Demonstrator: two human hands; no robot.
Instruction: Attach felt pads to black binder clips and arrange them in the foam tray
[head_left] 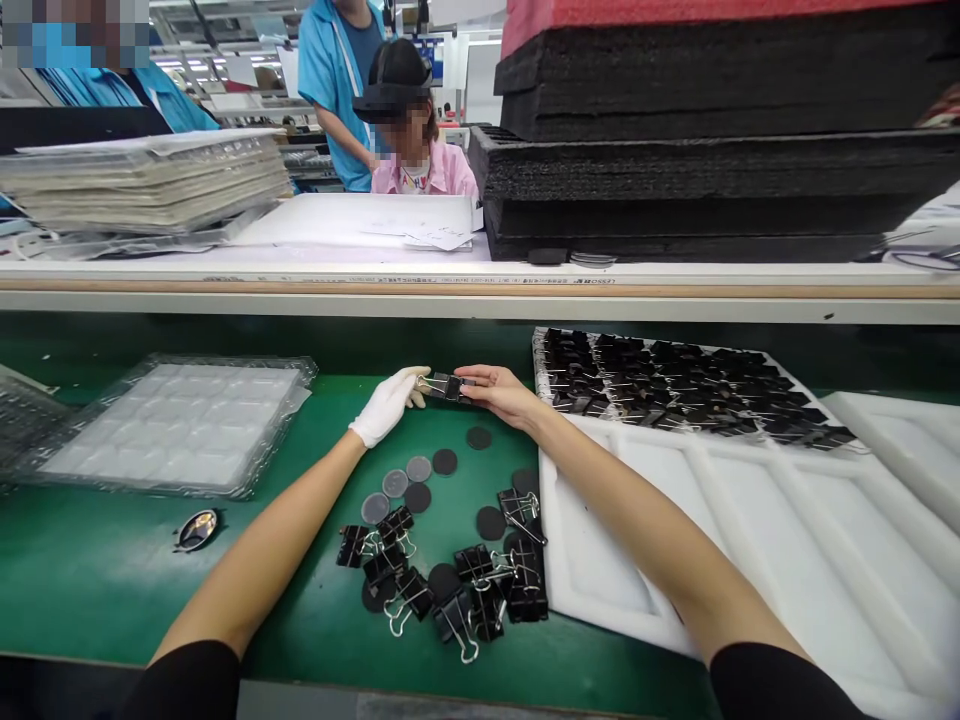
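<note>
Black and silver, one binder clip (448, 387) is being held at mid-frame: the white-gloved left hand (391, 405) is pinching its wire-handle end, fingertips nearly together, while the bare right hand (501, 393) is gripping the opposite end between thumb and fingers. Below, on the green worktop (315, 640), three grey discs (394, 483), at least seven black discs (445, 461) and roughly ten loose clips (454, 617) are lying; overlaps are hiding the exact number. One shiny oval part (197, 529) is sitting at lower left. At left, a clear plastic tray (238, 488) is containing white squares. At right, a white foam tray (787, 520) is showing its compartments; above it, crowded rows of clips (675, 385) are filling a white-edged panel (538, 365).
</note>
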